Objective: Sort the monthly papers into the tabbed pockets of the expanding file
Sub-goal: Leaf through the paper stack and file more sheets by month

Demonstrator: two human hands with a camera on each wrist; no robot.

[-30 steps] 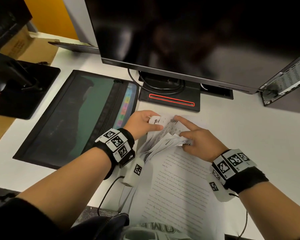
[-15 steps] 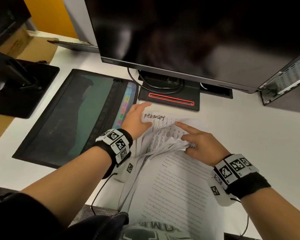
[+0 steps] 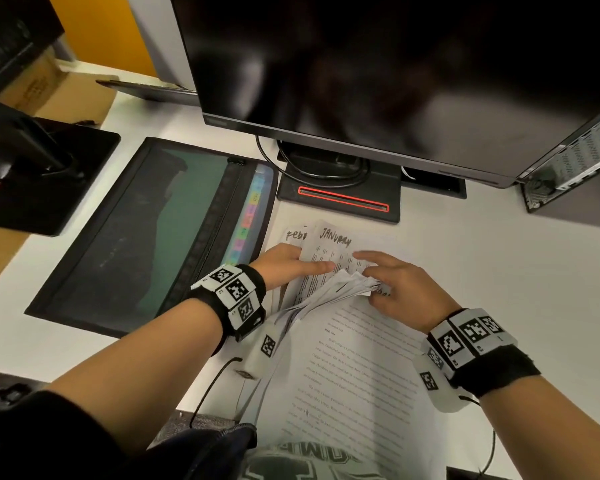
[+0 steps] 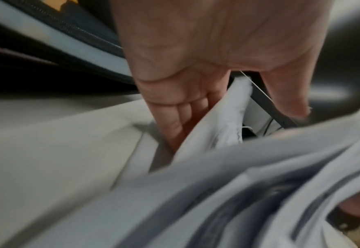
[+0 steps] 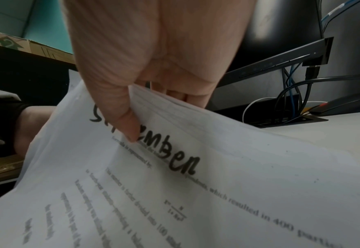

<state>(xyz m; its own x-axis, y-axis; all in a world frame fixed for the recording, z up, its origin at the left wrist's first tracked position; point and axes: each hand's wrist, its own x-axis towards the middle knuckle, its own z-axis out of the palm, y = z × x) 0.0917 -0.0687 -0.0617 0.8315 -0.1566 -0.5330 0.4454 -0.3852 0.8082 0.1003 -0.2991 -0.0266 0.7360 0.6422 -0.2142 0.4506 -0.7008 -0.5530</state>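
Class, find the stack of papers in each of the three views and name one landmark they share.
Head: stack of papers, centre, between left hand and right hand.
Left wrist: blurred sheets, lower right.
Right wrist: lower half, top sheet ending "mber".
Shared landmark: monitor.

Expanding file [image 3: 153, 233] flat on desk [image 3: 482, 278] left of paper stack [image 3: 357, 362], monitor [image 3: 378, 74] behind both

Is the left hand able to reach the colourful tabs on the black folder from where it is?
Probably yes. The left hand rests on the papers right beside the expanding file, and nothing lies between it and the coloured tabs. It would have to let go of the papers first.
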